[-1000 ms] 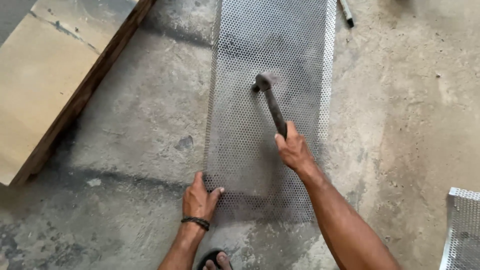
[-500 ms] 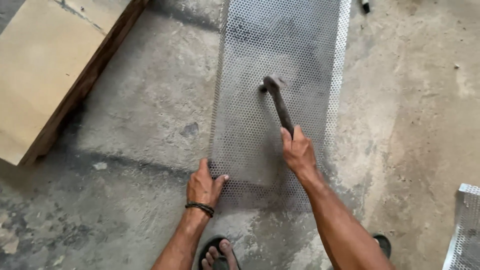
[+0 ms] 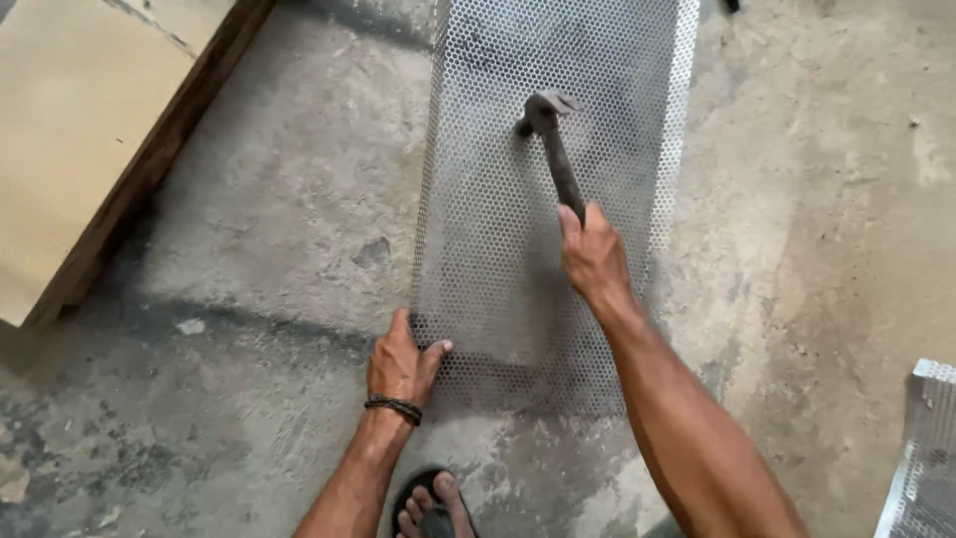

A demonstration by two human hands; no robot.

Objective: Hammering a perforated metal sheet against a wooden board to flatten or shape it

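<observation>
A long perforated metal sheet (image 3: pixel 498 229) lies flat on the concrete floor, running away from me. My right hand (image 3: pixel 594 254) grips the dark handle of a claw hammer (image 3: pixel 550 134), whose head sits over the middle of the sheet. My left hand (image 3: pixel 400 364), with a dark band on the wrist, presses on the sheet's near left corner, thumb lying on the mesh.
A wooden board with a dark edge (image 3: pixel 110 139) lies at the upper left. Another perforated sheet's corner (image 3: pixel 921 458) shows at the lower right. My foot in a dark sandal (image 3: pixel 430 503) is at the bottom edge. A small dark object (image 3: pixel 730 5) sits at the top.
The view has shifted slightly, so the sheet sits more central. The hammer head stays over the sheet's middle, and my left hand keeps its hold on the corner.
</observation>
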